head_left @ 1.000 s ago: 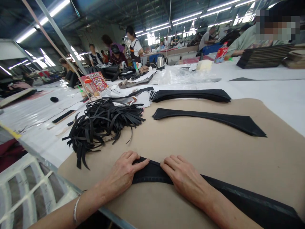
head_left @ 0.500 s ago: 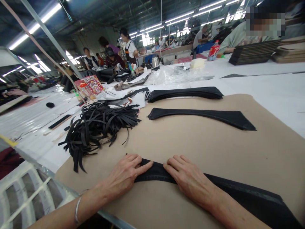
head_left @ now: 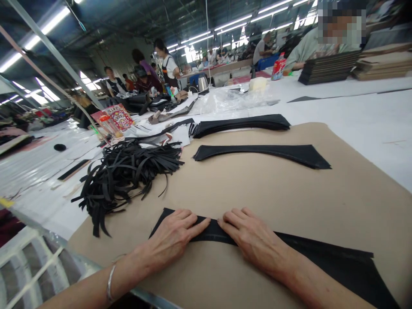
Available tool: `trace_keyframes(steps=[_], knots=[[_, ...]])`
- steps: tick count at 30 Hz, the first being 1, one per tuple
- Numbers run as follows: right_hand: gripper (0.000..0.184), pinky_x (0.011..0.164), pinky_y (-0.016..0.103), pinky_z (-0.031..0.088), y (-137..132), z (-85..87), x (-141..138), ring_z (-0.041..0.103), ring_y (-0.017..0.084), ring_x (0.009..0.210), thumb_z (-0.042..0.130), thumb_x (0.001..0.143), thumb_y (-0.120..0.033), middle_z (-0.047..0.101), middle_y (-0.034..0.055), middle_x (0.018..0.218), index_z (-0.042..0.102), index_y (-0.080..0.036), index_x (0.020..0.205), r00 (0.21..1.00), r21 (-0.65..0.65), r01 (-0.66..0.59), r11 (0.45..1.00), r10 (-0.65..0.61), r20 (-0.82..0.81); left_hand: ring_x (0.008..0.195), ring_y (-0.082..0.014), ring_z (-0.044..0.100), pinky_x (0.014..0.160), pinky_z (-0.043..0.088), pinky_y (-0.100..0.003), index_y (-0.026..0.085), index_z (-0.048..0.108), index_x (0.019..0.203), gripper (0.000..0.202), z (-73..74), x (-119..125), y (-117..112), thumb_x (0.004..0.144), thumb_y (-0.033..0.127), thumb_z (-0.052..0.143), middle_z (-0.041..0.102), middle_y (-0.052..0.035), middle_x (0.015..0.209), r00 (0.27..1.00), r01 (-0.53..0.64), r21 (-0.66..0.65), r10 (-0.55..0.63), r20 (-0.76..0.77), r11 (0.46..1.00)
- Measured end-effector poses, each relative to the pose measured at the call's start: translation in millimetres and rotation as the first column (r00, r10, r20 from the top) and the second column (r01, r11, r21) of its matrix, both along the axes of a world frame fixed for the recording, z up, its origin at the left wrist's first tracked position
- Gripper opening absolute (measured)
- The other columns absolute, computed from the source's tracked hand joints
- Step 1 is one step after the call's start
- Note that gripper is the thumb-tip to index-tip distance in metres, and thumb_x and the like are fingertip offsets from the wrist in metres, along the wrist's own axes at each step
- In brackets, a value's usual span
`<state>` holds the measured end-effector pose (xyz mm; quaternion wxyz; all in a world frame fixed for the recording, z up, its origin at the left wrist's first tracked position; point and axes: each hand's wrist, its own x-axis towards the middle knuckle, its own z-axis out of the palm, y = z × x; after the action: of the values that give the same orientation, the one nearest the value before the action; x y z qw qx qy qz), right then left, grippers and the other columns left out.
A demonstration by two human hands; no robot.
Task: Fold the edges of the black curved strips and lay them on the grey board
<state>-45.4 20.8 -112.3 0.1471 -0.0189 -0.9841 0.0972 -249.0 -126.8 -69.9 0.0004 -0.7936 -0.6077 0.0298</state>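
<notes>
A long black curved piece of fabric-like material (head_left: 347, 268) with flared ends lies across the near part of a brown sheet (head_left: 273, 193). My left hand (head_left: 178, 231) is on its narrow left part, fingers closed over the far edge and thumb pointing right along it. Close by, my right hand (head_left: 249, 234) grips the same edge, its thumb nearly meeting the left one. The fingertips are partly hidden. Beyond my hands lie two similarly shaped black stacks, a nearer one (head_left: 264, 151) and a farther one (head_left: 241, 124).
A tangled heap of black strips (head_left: 128, 171) sits at the left. Behind it are a red packet (head_left: 119, 116) and scraps. A co-worker sits at the far right behind stacked dark panels (head_left: 328, 68). A white plastic grille (head_left: 28, 262) stands by the table's near left edge.
The view has turned slightly right. My hands have slid a little rightward along the black piece, uncovering more of its left end, and the thumbs are closer together.
</notes>
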Motion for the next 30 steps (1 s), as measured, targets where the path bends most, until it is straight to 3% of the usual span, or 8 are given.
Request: trace_keyframes(steps=[4, 8, 14, 19, 26, 30], knots=[[0.024, 0.074, 0.036, 0.034, -1, 2.2, 2, 0.046, 0.021, 0.084, 0.059, 0.090, -0.008, 0.055, 0.0037, 0.094, 0.057, -0.012, 0.114, 1.000, 0.040, 0.010, 0.999, -0.010, -0.003, 0.083, -0.0210, 0.056, 0.078, 0.052, -0.038, 0.022, 0.051, 0.133, 0.043, -0.3, 7, 1, 0.092, 0.010, 0.045, 0.061, -0.0058, 0.094, 0.999, -0.044, 0.031, 0.044, -0.006, 0.999], [0.024, 0.073, 0.037, 0.034, -2, 4.5, 4, 0.046, 0.021, 0.083, 0.059, 0.091, -0.009, 0.055, 0.0035, 0.093, 0.056, -0.013, 0.115, 1.000, 0.071, 0.015, 0.997, -0.015, -0.003, 0.100, -0.0215, 0.056, 0.089, 0.051, -0.039, 0.022, 0.058, 0.124, 0.042, -1.3, 19, 6, 0.090, 0.005, 0.043, 0.060, -0.0078, 0.112, 0.991, -0.108, 0.123, 0.096, 0.098, 0.987], [0.014, 0.071, 0.038, 0.034, -3, 9.7, 3, 0.047, 0.021, 0.084, 0.057, 0.093, -0.011, 0.056, 0.0034, 0.093, 0.059, -0.013, 0.107, 0.999, 0.088, 0.036, 0.995, -0.035, -0.011, 0.108, -0.0202, 0.055, 0.097, 0.050, -0.037, 0.014, 0.045, 0.137, 0.056, -19.8, 44, 8, 0.085, -0.003, 0.036, 0.061, -0.0099, 0.118, 0.983, -0.092, 0.181, 0.060, 0.176, 0.979], [0.011, 0.074, 0.037, 0.034, 1, 9.8, 6, 0.047, 0.021, 0.084, 0.055, 0.095, -0.011, 0.056, 0.0034, 0.092, 0.059, -0.013, 0.105, 0.999, 0.092, 0.029, 0.995, -0.027, -0.027, 0.115, -0.0190, 0.052, 0.100, 0.048, -0.036, 0.017, 0.036, 0.144, 0.060, -26.8, 46, 3, 0.087, -0.002, 0.035, 0.057, -0.0091, 0.127, 0.967, -0.139, 0.183, 0.093, 0.239, 0.973], [0.009, 0.077, 0.035, 0.033, 24, 6.5, 38, 0.047, 0.020, 0.079, 0.056, 0.093, -0.009, 0.054, 0.0022, 0.086, 0.059, -0.016, 0.088, 0.999, 0.035, 0.043, 0.998, -0.043, -0.017, 0.100, -0.0212, 0.056, 0.089, 0.049, -0.039, 0.022, 0.048, 0.138, 0.049, -22.9, 50, 10, 0.092, 0.005, 0.041, 0.062, -0.0073, 0.113, 0.976, -0.153, 0.162, 0.124, 0.177, 0.975], [0.010, 0.077, 0.035, 0.033, 29, 3.3, 55, 0.046, 0.020, 0.080, 0.054, 0.093, -0.007, 0.053, 0.0024, 0.087, 0.059, -0.016, 0.093, 0.999, 0.050, 0.033, 0.998, -0.032, -0.035, 0.095, -0.0221, 0.055, 0.086, 0.049, -0.041, 0.026, 0.050, 0.136, 0.053, -24.5, 53, 13, 0.089, 0.003, 0.045, 0.062, -0.0072, 0.108, 0.988, -0.132, 0.172, 0.116, 0.099, 0.976]])
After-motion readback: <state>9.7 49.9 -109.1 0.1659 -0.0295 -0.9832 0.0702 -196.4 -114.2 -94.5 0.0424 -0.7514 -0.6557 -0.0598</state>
